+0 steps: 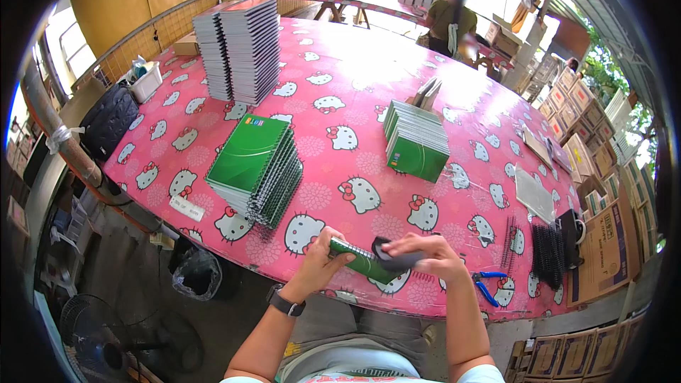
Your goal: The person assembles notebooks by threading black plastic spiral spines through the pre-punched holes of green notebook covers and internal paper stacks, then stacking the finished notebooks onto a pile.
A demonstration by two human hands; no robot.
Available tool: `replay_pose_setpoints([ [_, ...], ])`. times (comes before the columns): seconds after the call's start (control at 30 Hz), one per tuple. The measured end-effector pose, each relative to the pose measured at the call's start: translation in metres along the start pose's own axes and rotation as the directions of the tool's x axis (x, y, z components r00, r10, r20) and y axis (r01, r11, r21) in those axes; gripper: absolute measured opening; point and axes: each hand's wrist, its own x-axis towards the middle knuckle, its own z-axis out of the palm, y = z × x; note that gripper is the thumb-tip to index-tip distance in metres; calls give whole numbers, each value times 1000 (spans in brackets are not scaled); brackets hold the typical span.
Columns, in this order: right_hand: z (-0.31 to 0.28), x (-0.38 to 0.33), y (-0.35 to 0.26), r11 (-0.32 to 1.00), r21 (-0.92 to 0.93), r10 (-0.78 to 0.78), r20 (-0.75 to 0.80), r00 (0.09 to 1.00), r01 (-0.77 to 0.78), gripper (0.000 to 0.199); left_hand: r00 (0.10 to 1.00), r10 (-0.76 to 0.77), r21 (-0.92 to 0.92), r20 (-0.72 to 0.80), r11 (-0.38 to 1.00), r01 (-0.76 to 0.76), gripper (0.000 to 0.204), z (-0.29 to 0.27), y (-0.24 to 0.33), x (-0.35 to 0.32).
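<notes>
Close to the table's near edge, my left hand (319,264) grips one end of a green spiral-bound notebook (363,264), thumb on the cover and the coil along its far edge. My right hand (431,254) is closed on a dark cloth (401,261), which lies against the notebook's other end and covers it. To the left of my hands sits a pile of green spiral notebooks (245,156). Beyond them and to the right, more green notebooks stand on edge in a row (418,149). Blue-handled pliers (486,287) lie to the right of my right forearm.
A pink patterned cloth covers the table (340,191). Tall notebook stacks (241,53) rise at the far left. Black binding coils (546,252) lie at the right edge, near cardboard boxes (603,255). Another person (452,21) is at a far table. A fan (92,333) stands lower left.
</notes>
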Motion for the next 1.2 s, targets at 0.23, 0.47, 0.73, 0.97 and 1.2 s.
replay_pose_setpoints([
  [0.23, 10, 16, 0, 995, 62, -84, 48, 995, 81, 42, 995, 95, 36, 10, 995, -95, 32, -9, 8, 1],
  [0.47, 19, 6, -25, 633, -773, -266, -166, 949, 43, 49, 978, 209, 100, 3, 973, -208, 31, 1, 29, 1],
  [0.73, 74, 22, -57, 860, -507, -301, -401, 865, 64, 46, 964, 203, 198, -172, 966, -168, 27, 5, 80, 2],
  [0.97, 67, 21, -49, 815, -579, -261, -331, 907, 23, 58, 939, 236, 222, -249, 958, -182, 29, 8, 91, 3],
  [1.2, 67, 14, -48, 910, -414, -180, -354, 918, 19, 44, 954, 162, 121, -252, 983, -135, 32, 11, 87, -2],
])
